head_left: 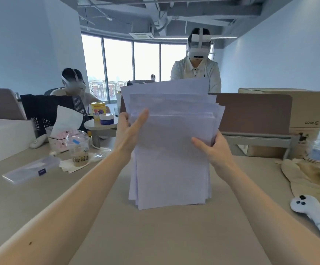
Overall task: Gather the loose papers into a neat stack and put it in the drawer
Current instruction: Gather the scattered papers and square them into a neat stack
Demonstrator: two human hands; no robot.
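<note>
Closest to me, the bare tan desk [164, 236] carries the stack of papers [170, 169], which stands on end in the middle with its bottom edge seemingly resting on the surface. A white controller [312, 215] lies off to the right and a clear plastic case [31, 169] to the left. Higher up, the left hand [129, 131] takes the stack's left edge, thumb laid long and straight across the front sheet and fingers gone behind. The right hand [215, 150] pinches the right edge the same way, thumb in front and fingers wrapped out of sight behind. The sheets are not yet square: the tops fan out in steps and the lower corners are staggered. I'd judge the stack to be light but floppy and slick, sheet sliding on sheet, so it wants a loose hold at mid-height on both long edges while it is squared, then a firmer pinch for carrying. Beyond it are a drink cup [78, 150], a brown divider [254, 113] and a cardboard box [308, 109]. Two people in headsets are farther back. I can see no drawer from here.
</note>
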